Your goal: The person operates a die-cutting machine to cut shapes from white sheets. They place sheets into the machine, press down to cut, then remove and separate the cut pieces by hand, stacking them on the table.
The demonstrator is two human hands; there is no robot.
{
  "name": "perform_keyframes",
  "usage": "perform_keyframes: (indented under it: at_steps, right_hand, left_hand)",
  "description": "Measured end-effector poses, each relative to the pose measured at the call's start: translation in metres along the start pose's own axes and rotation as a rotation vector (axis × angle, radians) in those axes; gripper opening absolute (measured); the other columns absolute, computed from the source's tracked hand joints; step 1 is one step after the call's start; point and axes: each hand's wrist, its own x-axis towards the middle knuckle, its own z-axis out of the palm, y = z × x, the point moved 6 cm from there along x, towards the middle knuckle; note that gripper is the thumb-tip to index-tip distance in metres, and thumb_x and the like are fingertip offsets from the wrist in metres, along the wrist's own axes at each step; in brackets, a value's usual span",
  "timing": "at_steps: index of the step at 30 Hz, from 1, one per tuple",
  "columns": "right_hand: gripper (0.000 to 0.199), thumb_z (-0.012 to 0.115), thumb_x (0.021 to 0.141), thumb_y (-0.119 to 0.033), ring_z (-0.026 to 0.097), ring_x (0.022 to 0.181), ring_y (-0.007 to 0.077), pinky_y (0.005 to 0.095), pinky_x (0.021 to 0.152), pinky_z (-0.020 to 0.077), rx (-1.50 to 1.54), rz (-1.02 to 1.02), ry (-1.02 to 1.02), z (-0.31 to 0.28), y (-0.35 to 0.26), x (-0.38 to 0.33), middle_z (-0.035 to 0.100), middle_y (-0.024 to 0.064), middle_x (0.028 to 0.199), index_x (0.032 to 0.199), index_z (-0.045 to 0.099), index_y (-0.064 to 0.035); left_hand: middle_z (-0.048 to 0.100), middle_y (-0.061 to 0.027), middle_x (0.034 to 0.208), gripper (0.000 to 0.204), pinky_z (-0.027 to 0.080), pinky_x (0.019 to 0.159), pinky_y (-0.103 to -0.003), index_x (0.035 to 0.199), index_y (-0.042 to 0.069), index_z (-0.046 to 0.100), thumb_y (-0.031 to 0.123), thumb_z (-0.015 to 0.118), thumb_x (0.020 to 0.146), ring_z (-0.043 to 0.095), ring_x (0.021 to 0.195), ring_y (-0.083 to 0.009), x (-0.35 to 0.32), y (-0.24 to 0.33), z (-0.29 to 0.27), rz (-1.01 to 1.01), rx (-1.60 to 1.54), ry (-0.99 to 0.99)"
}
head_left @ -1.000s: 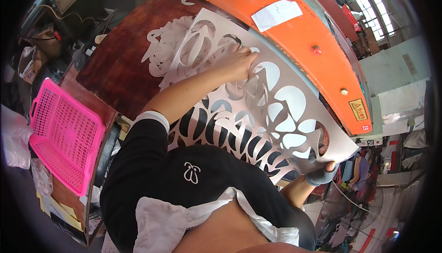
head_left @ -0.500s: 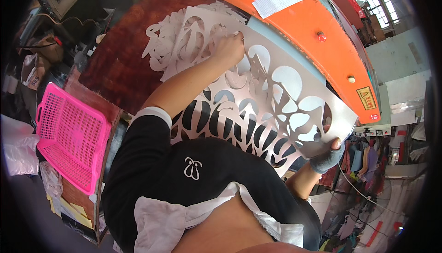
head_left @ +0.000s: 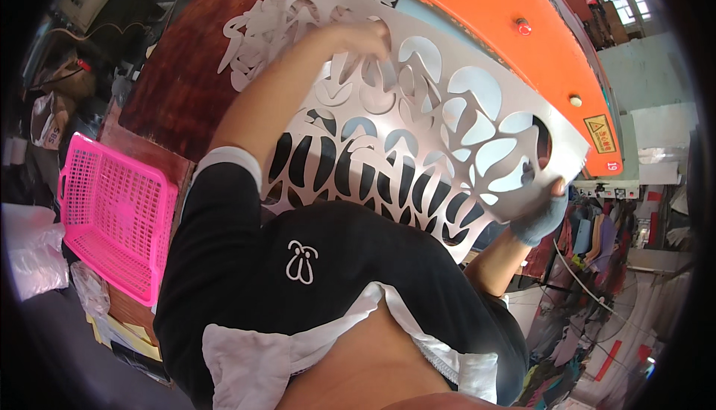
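Observation:
A pale pinkish-beige sheet [head_left: 514, 86] full of curved die-cut openings is stretched out in front of me. My right hand [head_left: 543, 212], in a grey fingerless glove, pinches its right corner with the thumb on top. Over the sheet's upper part is my left hand [head_left: 369, 41], fingers curled downward and somewhat blurred; what they grip, if anything, is hidden. Loose U-shaped cut pieces [head_left: 377, 98] lie on the sheet just below that hand. More cut-outs form a heap [head_left: 250, 45] beyond my left forearm.
An orange machine beam [head_left: 477, 30] with a red button [head_left: 523, 27] and a paper runs along the far side. The dark red tabletop [head_left: 175, 74] extends to the left. A pink plastic basket [head_left: 115, 216] sits at the left, beside a clear plastic bag [head_left: 33, 253].
My left hand has shifted slightly up and left in the picture. The right hand still grips the sheet's corner. My view has tilted a little, so the machine appears higher.

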Motion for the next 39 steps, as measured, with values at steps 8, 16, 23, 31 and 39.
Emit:
perform_keyframes:
  at_steps: [8, 16, 23, 31, 39]
  right_hand:
    - [0.046, 0.052, 0.089, -0.032, 0.058, 0.075, 0.0188, 0.0285, 0.072, 0.0473, 0.326, 0.118, -0.041, -0.013, 0.028, 0.044, 0.061, 0.0123, 0.092, 0.113, 0.053, 0.0069]
    - [0.039, 0.045, 0.093, -0.029, 0.060, 0.093, 0.0236, 0.0332, 0.083, 0.0484, 0.284, 0.201, 0.151, -0.041, 0.074, 0.090, 0.061, 0.0123, 0.108, 0.116, 0.054, 0.0020]
    - [0.044, 0.049, 0.092, -0.032, 0.059, 0.090, 0.0224, 0.0313, 0.079, 0.0484, 0.346, 0.273, 0.045, -0.055, 0.066, 0.079, 0.061, 0.0130, 0.108, 0.116, 0.053, 0.0049]
    - [0.044, 0.050, 0.090, -0.032, 0.055, 0.100, 0.0261, 0.0404, 0.089, 0.0449, 0.267, 0.169, 0.045, -0.056, 0.050, 0.062, 0.055, 0.0129, 0.113, 0.120, 0.048, 0.0008]
    - [0.042, 0.046, 0.093, -0.029, 0.056, 0.094, 0.0228, 0.0355, 0.087, 0.0443, 0.211, 0.145, 0.010, -0.023, 0.041, 0.064, 0.058, 0.0122, 0.108, 0.122, 0.046, 0.0015]
  left_hand:
    - [0.060, -0.0082, 0.102, 0.043, 0.047, 0.069, -0.026, 0.114, 0.002, 0.050, 0.022, 0.065, 0.080, 0.058, 0.084, -0.0138, -0.018, 0.000, 0.005, 0.073, -0.304, 0.085]
    - [0.064, -0.0069, 0.094, 0.015, 0.047, 0.068, -0.025, 0.092, 0.002, 0.056, 0.014, 0.061, 0.084, 0.059, 0.080, -0.0117, -0.050, 0.012, 0.020, 0.136, -0.146, 0.134]
    - [0.065, -0.0104, 0.094, 0.012, 0.049, 0.071, -0.031, 0.085, 0.002, 0.058, 0.012, 0.064, 0.083, 0.064, 0.081, -0.0203, -0.102, 0.029, 0.006, 0.742, -0.065, 0.749]
    - [0.061, -0.0051, 0.081, 0.011, 0.053, 0.061, -0.031, 0.087, 0.008, 0.054, 0.018, 0.057, 0.088, 0.061, 0.070, -0.0141, -0.145, -0.093, -0.107, 0.019, -0.742, 1.239]
    - [0.059, -0.0147, 0.100, 0.036, 0.046, 0.078, -0.036, 0.107, 0.002, 0.052, 0.024, 0.063, 0.081, 0.058, 0.089, -0.0261, -0.118, -0.162, -0.014, -0.185, 0.008, 0.889]
